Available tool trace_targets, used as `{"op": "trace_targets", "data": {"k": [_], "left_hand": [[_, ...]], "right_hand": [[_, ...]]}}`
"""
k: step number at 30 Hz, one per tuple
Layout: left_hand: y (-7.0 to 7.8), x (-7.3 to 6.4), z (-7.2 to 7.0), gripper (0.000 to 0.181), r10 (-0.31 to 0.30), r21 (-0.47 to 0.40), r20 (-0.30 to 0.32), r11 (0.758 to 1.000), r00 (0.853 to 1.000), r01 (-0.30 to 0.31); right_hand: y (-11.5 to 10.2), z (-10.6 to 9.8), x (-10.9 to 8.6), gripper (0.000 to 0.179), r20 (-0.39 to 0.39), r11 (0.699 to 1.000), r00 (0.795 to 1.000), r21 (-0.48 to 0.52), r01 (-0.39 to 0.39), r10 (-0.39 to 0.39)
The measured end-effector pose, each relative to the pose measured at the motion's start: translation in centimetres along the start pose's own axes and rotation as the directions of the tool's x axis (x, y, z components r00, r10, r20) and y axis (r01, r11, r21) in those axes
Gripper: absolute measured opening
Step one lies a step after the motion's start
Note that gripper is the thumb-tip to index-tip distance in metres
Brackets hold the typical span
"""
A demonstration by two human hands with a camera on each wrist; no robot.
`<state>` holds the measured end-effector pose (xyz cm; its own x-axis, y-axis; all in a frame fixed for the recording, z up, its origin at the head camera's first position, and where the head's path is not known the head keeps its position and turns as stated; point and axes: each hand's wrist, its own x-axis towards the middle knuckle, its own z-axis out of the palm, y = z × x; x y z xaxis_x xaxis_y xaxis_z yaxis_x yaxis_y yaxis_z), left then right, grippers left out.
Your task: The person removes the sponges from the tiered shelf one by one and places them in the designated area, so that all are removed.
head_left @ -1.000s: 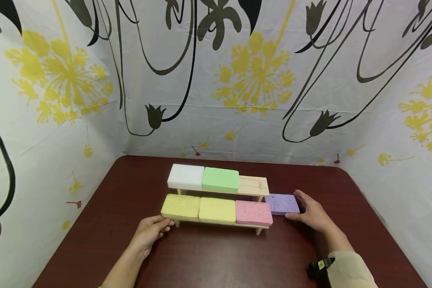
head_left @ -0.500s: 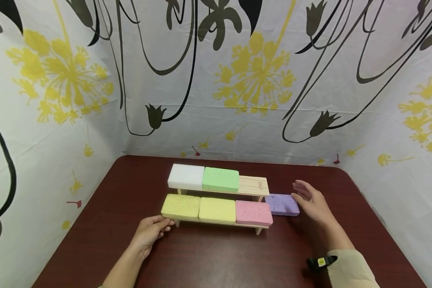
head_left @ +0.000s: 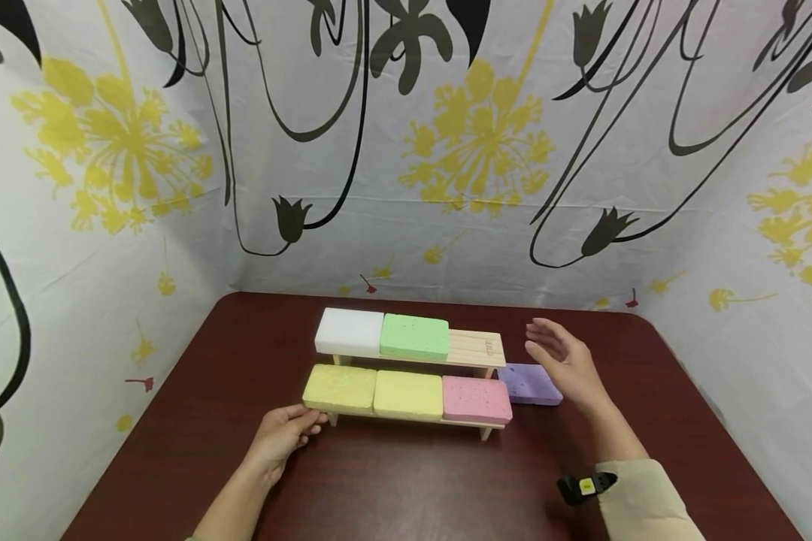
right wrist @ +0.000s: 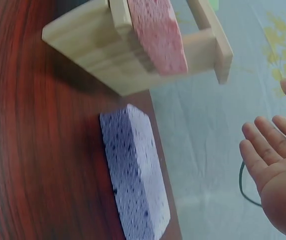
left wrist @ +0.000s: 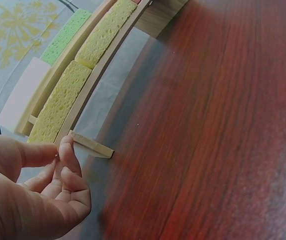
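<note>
A two-step wooden rack stands on the table. On its front step lie two yellow sponges and a pink sponge; a white sponge and a green sponge lie on the back step, whose right end is bare wood. My left hand pinches the front step's left end, under the outer yellow sponge. A purple sponge lies flat on the table at the rack's right end. Above and beyond it hovers my right hand, fingers extended, holding nothing; the right wrist view shows its palm.
Dark red-brown wooden table with rounded far corners. White cloth printed with yellow and grey flowers surrounds it at the back and sides. A black strap with a yellow tag is on my right wrist.
My right hand has let go of the purple sponge, risen and moved left and away toward the back step. The sponge stays in place. My left hand has not moved.
</note>
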<state>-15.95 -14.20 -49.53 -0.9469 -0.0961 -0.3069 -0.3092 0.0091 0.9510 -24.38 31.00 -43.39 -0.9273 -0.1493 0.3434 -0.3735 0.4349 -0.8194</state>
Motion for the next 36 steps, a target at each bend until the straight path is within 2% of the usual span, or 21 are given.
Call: {"op": "trace_targets", "data": {"k": [14, 20, 36], "left_hand": [[-0.2, 0.1, -0.2, 0.025, -0.011, 0.002, 0.005, 1.000, 1.000, 0.011], [0.0, 0.0, -0.3, 0.028, -0.011, -0.002, 0.004, 1.000, 1.000, 0.011], [0.0, -0.1, -0.1, 0.027, -0.014, -0.018, -0.002, 1.000, 1.000, 0.014]], "right_hand": [[-1.1, 1.9, 0.5, 0.047, 0.033, 1.000, 0.999, 0.022, 0.021, -0.021], [-2.0, 2.7, 0.9, 0.046, 0.051, 0.998, 0.997, 0.015, 0.054, -0.055], [-3.1, 4.5, 2.0, 0.050, 0.099, 0.998, 0.994, -0.038, 0.056, -0.052]]}}
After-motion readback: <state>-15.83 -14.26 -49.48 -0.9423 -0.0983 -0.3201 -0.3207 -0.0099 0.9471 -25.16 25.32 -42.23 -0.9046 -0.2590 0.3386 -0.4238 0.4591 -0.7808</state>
